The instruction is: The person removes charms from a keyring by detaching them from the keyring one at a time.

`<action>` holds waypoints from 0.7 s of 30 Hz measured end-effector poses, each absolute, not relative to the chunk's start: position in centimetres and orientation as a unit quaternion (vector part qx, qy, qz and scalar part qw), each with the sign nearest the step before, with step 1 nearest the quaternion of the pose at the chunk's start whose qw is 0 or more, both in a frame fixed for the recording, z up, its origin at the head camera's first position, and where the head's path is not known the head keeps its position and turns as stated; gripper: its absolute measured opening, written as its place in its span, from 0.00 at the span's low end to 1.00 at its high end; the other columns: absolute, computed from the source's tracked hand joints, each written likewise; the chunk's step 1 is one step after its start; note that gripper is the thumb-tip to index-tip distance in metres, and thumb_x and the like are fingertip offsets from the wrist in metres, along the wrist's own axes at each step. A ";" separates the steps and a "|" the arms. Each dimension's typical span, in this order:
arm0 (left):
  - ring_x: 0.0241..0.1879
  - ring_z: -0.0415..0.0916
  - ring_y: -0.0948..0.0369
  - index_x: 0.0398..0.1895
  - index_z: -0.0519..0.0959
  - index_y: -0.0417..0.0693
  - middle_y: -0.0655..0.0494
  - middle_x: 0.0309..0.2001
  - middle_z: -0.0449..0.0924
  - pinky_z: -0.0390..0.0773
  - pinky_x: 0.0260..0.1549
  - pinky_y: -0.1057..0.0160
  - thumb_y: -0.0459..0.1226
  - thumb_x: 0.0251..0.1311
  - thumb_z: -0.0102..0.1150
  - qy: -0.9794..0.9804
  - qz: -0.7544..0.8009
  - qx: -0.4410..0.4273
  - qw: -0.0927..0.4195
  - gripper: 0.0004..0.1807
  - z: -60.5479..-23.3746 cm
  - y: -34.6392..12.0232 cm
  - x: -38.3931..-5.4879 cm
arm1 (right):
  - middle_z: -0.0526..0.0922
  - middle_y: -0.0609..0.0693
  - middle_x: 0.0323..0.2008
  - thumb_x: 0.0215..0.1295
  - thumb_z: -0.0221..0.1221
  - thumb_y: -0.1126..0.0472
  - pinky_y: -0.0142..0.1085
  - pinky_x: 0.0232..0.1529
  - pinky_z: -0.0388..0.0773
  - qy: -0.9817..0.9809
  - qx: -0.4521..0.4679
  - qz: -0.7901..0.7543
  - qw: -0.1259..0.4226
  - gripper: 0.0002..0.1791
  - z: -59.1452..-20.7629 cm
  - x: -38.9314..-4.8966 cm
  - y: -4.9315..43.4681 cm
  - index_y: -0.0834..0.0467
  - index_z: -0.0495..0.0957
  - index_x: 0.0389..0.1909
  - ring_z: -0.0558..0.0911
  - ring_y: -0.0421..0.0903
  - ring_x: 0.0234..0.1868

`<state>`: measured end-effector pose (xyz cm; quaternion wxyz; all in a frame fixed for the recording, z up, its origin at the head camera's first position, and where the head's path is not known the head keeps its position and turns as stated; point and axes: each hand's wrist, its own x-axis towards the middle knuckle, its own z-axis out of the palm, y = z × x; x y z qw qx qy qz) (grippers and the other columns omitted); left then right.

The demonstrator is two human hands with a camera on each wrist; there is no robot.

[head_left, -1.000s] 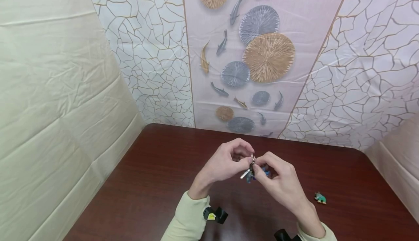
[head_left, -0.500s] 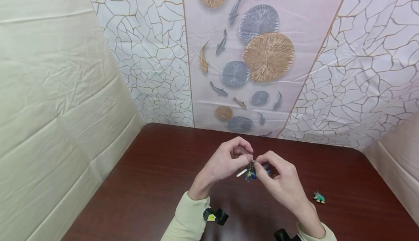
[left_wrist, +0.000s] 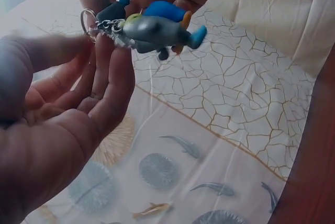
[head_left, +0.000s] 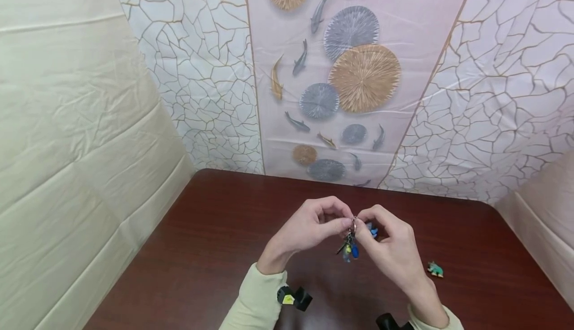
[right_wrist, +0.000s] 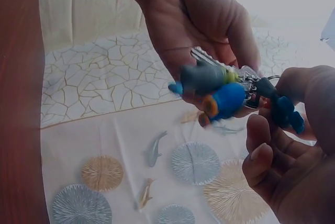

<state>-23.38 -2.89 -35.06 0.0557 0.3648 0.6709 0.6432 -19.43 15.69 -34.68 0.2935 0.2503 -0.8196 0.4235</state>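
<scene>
My left hand (head_left: 309, 225) pinches a metal key ring (head_left: 354, 224) between thumb and fingers, raised over the table. Facing it, my right hand (head_left: 390, 245) pinches the ring's other side at its fingertips. From the ring dangle small figure charms. In the left wrist view, a grey charm (left_wrist: 154, 30) hangs on a chain in front of a blue charm (left_wrist: 165, 11). A key (right_wrist: 201, 55) with a toothed edge shows behind the charms in the right wrist view. Near my right fingertips there, a dark blue figure (right_wrist: 285, 110) hangs apart from the others.
A small green animal figure (head_left: 435, 269) lies on the dark red-brown table (head_left: 215, 220), right of my right hand. Patterned cloth (head_left: 332, 135) hangs behind the table, and a plain cream cloth (head_left: 89, 145) stands along the left. Both wrists wear black camera mounts.
The ring and fingertips have shifted slightly right. The key and charms, earlier tilted toward the left, now hang lower beneath the ring. A blue charm shows more beside my right fingers.
</scene>
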 end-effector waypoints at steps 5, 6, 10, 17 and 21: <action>0.31 0.77 0.71 0.43 0.77 0.38 0.36 0.38 0.82 0.76 0.32 0.74 0.28 0.62 0.60 0.677 0.633 0.373 0.043 0.07 -35.1 -2.9 -23.2 | 0.75 0.38 0.24 0.56 0.62 0.74 0.22 0.20 0.69 -0.817 0.254 0.421 0.303 0.12 -34.6 -19.2 15.6 0.51 0.78 0.30 0.71 0.31 0.21; 0.31 0.77 0.72 0.42 0.77 0.38 0.36 0.38 0.82 0.75 0.31 0.74 0.28 0.62 0.60 0.680 0.632 0.368 0.041 0.07 -35.1 -2.9 -23.2 | 0.74 0.38 0.24 0.56 0.62 0.74 0.22 0.20 0.69 -0.817 0.255 0.418 0.304 0.12 -34.6 -19.2 15.6 0.51 0.78 0.30 0.71 0.31 0.21; 0.27 0.77 0.68 0.40 0.78 0.40 0.38 0.35 0.82 0.76 0.28 0.71 0.28 0.62 0.59 0.689 0.639 0.340 0.032 0.05 -35.1 -2.6 -23.1 | 0.75 0.38 0.25 0.57 0.62 0.73 0.22 0.21 0.69 -0.820 0.259 0.409 0.306 0.11 -34.3 -18.8 15.6 0.52 0.79 0.31 0.71 0.31 0.21; 0.27 0.75 0.66 0.39 0.78 0.46 0.44 0.33 0.82 0.75 0.28 0.71 0.31 0.63 0.61 0.697 0.646 0.311 -0.011 0.04 -35.0 -2.6 -23.2 | 0.77 0.39 0.27 0.58 0.63 0.74 0.22 0.21 0.70 -0.818 0.263 0.418 0.296 0.12 -34.0 -18.4 15.6 0.52 0.79 0.33 0.72 0.30 0.23; 0.23 0.70 0.63 0.40 0.78 0.45 0.43 0.30 0.79 0.71 0.23 0.71 0.32 0.63 0.61 0.689 0.654 0.311 -0.027 0.04 -35.1 -2.6 -23.3 | 0.79 0.38 0.28 0.58 0.62 0.73 0.22 0.21 0.71 -0.822 0.262 0.413 0.291 0.13 -34.1 -18.5 15.7 0.51 0.80 0.36 0.73 0.29 0.24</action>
